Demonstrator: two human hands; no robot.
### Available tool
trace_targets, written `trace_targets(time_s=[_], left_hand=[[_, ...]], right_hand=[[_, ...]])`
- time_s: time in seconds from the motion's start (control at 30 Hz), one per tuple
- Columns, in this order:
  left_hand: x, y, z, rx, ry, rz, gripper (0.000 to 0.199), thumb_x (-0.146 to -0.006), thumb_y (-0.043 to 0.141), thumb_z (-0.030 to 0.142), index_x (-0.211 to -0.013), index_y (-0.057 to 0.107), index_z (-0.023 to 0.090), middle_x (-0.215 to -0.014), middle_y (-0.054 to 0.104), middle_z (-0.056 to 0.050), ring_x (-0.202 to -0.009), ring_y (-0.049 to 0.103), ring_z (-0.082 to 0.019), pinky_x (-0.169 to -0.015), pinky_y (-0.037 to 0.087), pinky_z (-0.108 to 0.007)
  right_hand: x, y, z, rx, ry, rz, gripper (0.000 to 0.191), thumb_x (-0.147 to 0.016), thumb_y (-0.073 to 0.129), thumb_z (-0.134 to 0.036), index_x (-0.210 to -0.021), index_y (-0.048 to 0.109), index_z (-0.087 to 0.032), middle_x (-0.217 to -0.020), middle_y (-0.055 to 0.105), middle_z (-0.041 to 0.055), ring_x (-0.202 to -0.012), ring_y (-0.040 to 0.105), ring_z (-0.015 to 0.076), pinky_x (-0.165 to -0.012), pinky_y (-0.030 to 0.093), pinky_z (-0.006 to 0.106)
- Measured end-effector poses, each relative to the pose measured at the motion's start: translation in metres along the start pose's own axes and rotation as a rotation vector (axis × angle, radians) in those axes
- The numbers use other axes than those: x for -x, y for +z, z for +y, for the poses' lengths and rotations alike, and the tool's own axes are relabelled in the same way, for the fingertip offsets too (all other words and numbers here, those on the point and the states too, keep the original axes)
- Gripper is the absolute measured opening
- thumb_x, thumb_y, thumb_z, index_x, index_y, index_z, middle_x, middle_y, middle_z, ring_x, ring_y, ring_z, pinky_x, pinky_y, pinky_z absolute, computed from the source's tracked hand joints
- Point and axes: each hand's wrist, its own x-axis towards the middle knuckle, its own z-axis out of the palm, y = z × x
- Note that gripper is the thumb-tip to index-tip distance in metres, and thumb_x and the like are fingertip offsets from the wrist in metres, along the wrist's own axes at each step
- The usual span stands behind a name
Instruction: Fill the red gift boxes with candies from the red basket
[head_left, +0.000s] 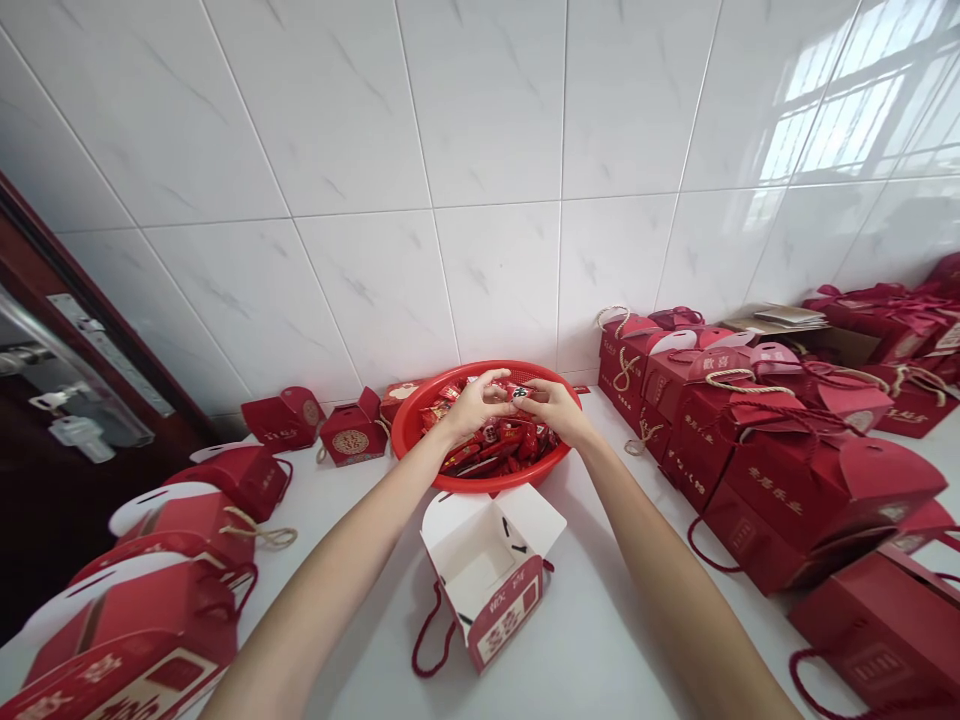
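A red plastic basket full of small wrapped candies stands against the tiled wall. Over it, my left hand and my right hand meet, fingers bent and pinched around one small red wrapped candy with dark and white print. Fingertips cover part of this piece. In front of the basket, between my forearms, sits an open red gift box with white inner walls. Its flaps stand apart, its visible inside holds nothing, and a dark red cord handle hangs at its left.
Red gift boxes line the left side, and two more stand by the wall left of the basket. Rows of red boxes with rope handles fill the right. A dark door with keys is at far left.
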Motion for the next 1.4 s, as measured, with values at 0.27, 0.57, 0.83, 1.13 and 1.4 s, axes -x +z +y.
trace_targets(time_s=[0.27, 0.57, 0.83, 1.13, 1.4], left_hand=[[0.008, 0.014, 0.008, -0.233, -0.111, -0.417, 0.017, -0.07, 0.076, 0.031, -0.078, 0.072, 0.017, -0.072, 0.071, -0.002, -0.067, 0.067, -0.018, -0.068, 0.054, -0.03], [0.008, 0.024, 0.01, -0.944, -0.024, -0.324, 0.052, -0.075, 0.064, 0.014, -0.127, 0.067, 0.022, -0.127, 0.072, -0.006, -0.115, 0.067, -0.026, -0.097, 0.051, -0.031], [-0.002, 0.019, 0.014, -1.228, -0.129, -0.256, 0.071, -0.07, 0.07, 0.014, -0.139, 0.056, 0.025, -0.149, 0.051, -0.013, -0.122, 0.062, -0.033, -0.095, 0.053, -0.039], [-0.02, 0.039, 0.023, -1.249, -0.004, -0.344, 0.033, -0.065, 0.066, 0.013, -0.097, 0.077, 0.018, -0.119, 0.068, -0.015, -0.108, 0.066, -0.037, -0.089, 0.051, -0.04], [-0.027, 0.026, -0.002, -0.91, 0.047, -0.296, 0.011, -0.071, 0.064, 0.023, -0.071, 0.074, 0.021, -0.074, 0.074, -0.004, -0.071, 0.066, -0.023, -0.069, 0.049, -0.03]], right_hand=[[-0.007, -0.003, 0.005, -0.147, -0.093, 0.331, 0.042, -0.06, 0.077, -0.043, -0.088, 0.053, -0.022, -0.077, 0.063, -0.0019, -0.072, 0.059, 0.0156, -0.065, 0.047, 0.027], [-0.003, 0.0, 0.002, -0.149, -0.09, 0.355, 0.036, -0.061, 0.073, -0.038, -0.087, 0.056, -0.021, -0.076, 0.064, -0.0021, -0.07, 0.058, 0.016, -0.065, 0.045, 0.028], [-0.004, 0.001, 0.002, -0.161, -0.085, 0.367, 0.034, -0.059, 0.069, -0.036, -0.087, 0.058, -0.021, -0.073, 0.064, -0.0026, -0.068, 0.057, 0.0161, -0.061, 0.043, 0.028], [-0.005, 0.002, 0.001, -0.148, -0.099, 0.413, 0.032, -0.061, 0.068, -0.037, -0.086, 0.058, -0.02, -0.074, 0.065, -0.0022, -0.07, 0.058, 0.0162, -0.065, 0.044, 0.029], [-0.006, 0.001, 0.001, -0.179, -0.085, 0.417, 0.031, -0.062, 0.071, -0.036, -0.085, 0.059, -0.02, -0.074, 0.065, -0.0024, -0.072, 0.06, 0.0164, -0.068, 0.046, 0.029]])
